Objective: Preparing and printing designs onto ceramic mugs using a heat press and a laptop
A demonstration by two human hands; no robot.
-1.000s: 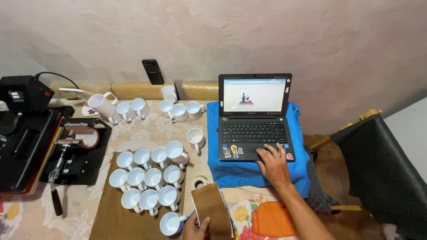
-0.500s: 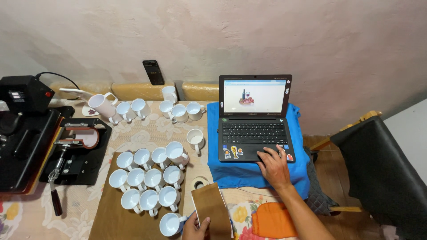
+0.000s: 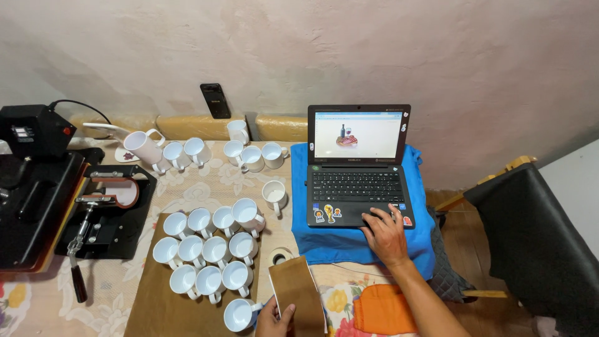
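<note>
Against a blotchy pale wall, a table under a floral cloth [image 3: 206, 181] carries the work: near its front edge the left hand [image 3: 274, 318] pinches a brown sheet [image 3: 298, 293] between thumb and fingers, holding it upright just beside a roll of tape [image 3: 280, 255]. To that side, the right hand [image 3: 385, 234] rests on the touchpad of an open laptop [image 3: 358, 168] with fingers loosely spread, the laptop sitting on a blue cloth [image 3: 349, 240]. White mugs [image 3: 209, 249] cluster on brown paper left of the sheet, and a black mug press [image 3: 103, 212] stands farther left.
</note>
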